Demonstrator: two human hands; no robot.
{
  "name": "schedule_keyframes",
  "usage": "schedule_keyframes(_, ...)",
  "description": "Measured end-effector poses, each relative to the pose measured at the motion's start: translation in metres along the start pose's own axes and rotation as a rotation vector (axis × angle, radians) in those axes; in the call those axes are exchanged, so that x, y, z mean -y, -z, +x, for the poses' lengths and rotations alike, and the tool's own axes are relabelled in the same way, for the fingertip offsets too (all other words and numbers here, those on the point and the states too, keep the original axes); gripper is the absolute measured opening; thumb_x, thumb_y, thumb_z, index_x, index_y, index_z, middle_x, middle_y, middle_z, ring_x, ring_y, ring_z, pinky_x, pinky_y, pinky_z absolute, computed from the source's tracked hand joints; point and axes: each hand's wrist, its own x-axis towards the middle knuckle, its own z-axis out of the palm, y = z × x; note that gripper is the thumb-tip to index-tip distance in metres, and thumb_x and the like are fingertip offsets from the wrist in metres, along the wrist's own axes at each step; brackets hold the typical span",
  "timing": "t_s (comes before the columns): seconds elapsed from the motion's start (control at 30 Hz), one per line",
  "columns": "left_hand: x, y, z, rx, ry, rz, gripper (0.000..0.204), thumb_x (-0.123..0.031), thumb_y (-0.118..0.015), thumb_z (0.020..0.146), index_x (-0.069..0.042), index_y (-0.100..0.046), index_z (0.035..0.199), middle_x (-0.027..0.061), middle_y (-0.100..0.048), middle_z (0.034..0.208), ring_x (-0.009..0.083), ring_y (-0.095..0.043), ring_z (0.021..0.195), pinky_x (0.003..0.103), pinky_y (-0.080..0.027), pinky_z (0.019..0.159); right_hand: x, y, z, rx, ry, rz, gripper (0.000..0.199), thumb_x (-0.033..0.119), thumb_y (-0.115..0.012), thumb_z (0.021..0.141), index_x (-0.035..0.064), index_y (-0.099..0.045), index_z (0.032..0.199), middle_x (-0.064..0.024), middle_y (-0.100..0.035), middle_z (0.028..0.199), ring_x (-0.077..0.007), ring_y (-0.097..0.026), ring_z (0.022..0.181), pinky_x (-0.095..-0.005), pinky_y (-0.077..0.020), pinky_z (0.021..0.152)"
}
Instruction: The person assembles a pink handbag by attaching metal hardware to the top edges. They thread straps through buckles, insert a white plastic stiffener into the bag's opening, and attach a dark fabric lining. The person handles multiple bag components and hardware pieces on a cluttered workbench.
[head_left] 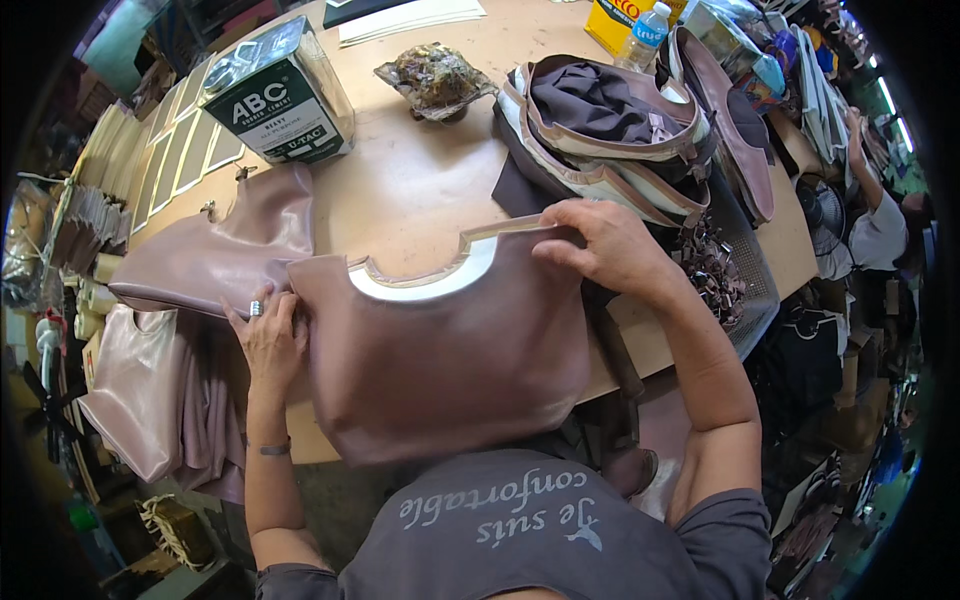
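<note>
The mauve bag [450, 360] is in the middle of the frame, its lower part hanging toward my shirt [560, 520] past the near edge of the table [390, 200]. My right hand [605, 248] has its upper right corner between thumb and fingers, a narrow hold that seems meant to carry the top edge up and spread it. My left hand [272, 335] lies at the bag's upper left side, fingers slightly bent; I cannot tell whether they grip it or only steady it. Having one hand at each side probably stops the soft body from folding in.

A second bag [225, 250] lies just beyond my left hand, with folded mauve pieces [140, 390] below it at the left, perhaps stacked there to be within reach. The green and white can [285, 110] and a crusted lump [435, 80] stand farther up, clear of the work. A pile of open bags [600, 105] fills the upper right, above a basket [765, 310] of scraps [712, 265].

The bag looks smooth, with a dull sheen and rounded lower corners. Its top is cut in a deep scoop, where a white band [430, 290] shows inside, and the tan edges look raw.
</note>
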Motion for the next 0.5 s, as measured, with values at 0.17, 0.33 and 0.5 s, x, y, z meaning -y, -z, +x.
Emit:
schedule_keyframes(0.17,0.007,0.011,-0.002,-0.001,0.029,-0.028,0.018,-0.010,-0.059,0.073,-0.012,-0.056,0.091,0.0027,-0.060,0.091,0.0259,-0.050,0.109,0.062,-0.013,0.101,-0.010,0.046,0.007,-0.484,0.105,-0.576,0.030,0.013,-0.063,0.072,0.0101,-0.056,0.100,-0.0060,-0.058,0.102,-0.0242,-0.050,0.104,-0.0387,-0.0344,0.092)
schedule_keyframes(0.33,0.006,0.031,-0.004,-0.124,0.110,-0.111,0.015,-0.009,-0.058,0.077,-0.011,-0.058,0.092,0.0047,-0.062,0.091,0.0243,-0.057,0.096,0.050,-0.023,0.101,-0.061,0.078,-0.001,-0.108,-0.271,-0.819,0.022,0.017,-0.061,0.073,0.0102,-0.059,0.094,-0.0071,-0.060,0.099,-0.0240,-0.053,0.102,-0.0482,-0.0315,0.097)
schedule_keyframes(0.5,-0.007,0.058,-0.001,-0.335,0.129,-0.285,0.016,-0.011,-0.057,0.080,-0.009,-0.059,0.095,0.0056,-0.062,0.096,0.0242,-0.057,0.093,0.043,-0.030,0.099,-0.059,0.089,0.014,-0.375,-0.111,-0.697,0.015,0.016,-0.059,0.075,0.0067,-0.059,0.086,-0.0099,-0.060,0.090,-0.0276,-0.056,0.093,-0.0406,-0.0399,0.084)
